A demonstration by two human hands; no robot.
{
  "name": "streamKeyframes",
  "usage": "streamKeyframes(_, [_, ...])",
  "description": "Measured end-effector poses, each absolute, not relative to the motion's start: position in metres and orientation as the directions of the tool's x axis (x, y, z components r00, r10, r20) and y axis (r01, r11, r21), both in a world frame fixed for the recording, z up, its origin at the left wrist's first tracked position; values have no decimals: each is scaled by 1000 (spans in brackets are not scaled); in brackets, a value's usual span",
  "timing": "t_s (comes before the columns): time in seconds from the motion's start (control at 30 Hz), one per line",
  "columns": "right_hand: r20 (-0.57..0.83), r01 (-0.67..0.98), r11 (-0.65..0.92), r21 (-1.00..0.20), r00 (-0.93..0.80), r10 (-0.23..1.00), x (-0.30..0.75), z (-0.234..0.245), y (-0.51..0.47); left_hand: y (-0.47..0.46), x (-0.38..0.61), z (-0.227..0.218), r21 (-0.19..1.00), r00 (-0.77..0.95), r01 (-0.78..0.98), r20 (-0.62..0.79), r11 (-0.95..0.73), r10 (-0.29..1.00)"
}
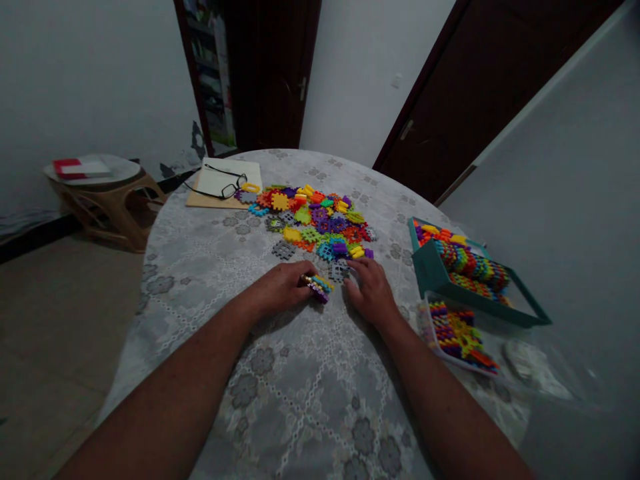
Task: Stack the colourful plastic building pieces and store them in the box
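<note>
My left hand [280, 287] rests on the round table [210, 267], fingers closed on a short stack of coloured plastic interlocking tiles [319, 285]. My right hand [370, 290] lies just right of the stack, fingers curled down over a grey tile [340, 271] at the near edge of the pile. A loose pile of coloured tiles [315, 217] spreads across the table beyond both hands. One grey tile [283, 250] lies apart on the left of the pile.
A teal box [430, 273] with rows of stacked tiles stands at the right, a clear tray [425, 320] of tiles in front of it. Glasses [225, 187] lie on a notebook [250, 175] at the far side. A low stool [107, 207] stands left of the table.
</note>
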State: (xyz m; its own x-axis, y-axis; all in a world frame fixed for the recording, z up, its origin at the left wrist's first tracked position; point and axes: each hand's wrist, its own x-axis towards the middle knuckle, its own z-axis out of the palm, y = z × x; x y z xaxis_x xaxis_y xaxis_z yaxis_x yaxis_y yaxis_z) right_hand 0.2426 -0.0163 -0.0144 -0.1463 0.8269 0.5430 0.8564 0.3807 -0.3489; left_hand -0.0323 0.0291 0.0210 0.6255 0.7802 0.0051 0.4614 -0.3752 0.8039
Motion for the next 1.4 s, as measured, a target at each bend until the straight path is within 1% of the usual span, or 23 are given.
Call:
streamKeyframes(0.07, [498, 874, 385, -298, -201, 843, 249, -18, -14, 28, -32, 22, 793, 626, 472, 6, -385, 780])
streamKeyframes(0.2, [426, 875, 388, -291, -244, 871, 249, -19, -12, 24, -30, 25, 779, 625, 485, 10, -398, 781])
streamKeyframes(0.4, [486, 873, 377, -309, -195, 852, 246, -17, -10, 25, -30, 26, 776, 641, 470, 29, -422, 767])
streamKeyframes(0.5, [478, 875, 388, -292, -218, 851, 245, -14, -14, 26, -31, 25, 778, 655, 461, 26, -427, 755])
streamKeyframes(0.57, [461, 894, 357, -270, -206, 863, 242, -9, -19, 26, -31, 25, 780, 660, 467, 6, -417, 751])
streamKeyframes(0.63, [392, 932, 277, -234, -171, 904, 237, -1, -26, 25, -32, 26, 782, 662, 473, -12, -405, 750])
streamKeyframes(0.77, [158, 984, 111, -141, -88, 984, 224, 14, -37, 24, -32, 29, 759, 665, 487, -2, -432, 747])
streamKeyframes(0.8, [123, 988, 94, -122, -79, 989, 221, 17, -38, 24, -32, 29, 755, 666, 486, 7, -441, 745])
streamKeyframes(0.87, [96, 993, 82, -89, -74, 993, 217, 19, -38, 24, -32, 29, 762, 670, 473, 15, -442, 743])
streamKeyframes(1.0, [102, 996, 81, -39, -77, 992, 215, 21, -34, 25, -32, 27, 789, 656, 467, -6, -399, 755])
streamKeyframes(1.13, [167, 998, 42, -45, -34, 985, 224, 16, -29, 26, -31, 25, 793, 650, 467, -7, -392, 760])
streamKeyframes(1.2, [230, 995, 49, -86, -28, 973, 232, 10, -26, 26, -31, 25, 795, 649, 463, -2, -392, 761])
streamKeyframes(1.33, [387, 957, 161, -241, -57, 920, 247, -5, -18, 25, -31, 27, 787, 642, 466, 13, -404, 767])
streamKeyframes(1.4, [436, 932, 194, -306, -44, 899, 251, -10, -14, 25, -31, 27, 778, 639, 475, 18, -413, 769])
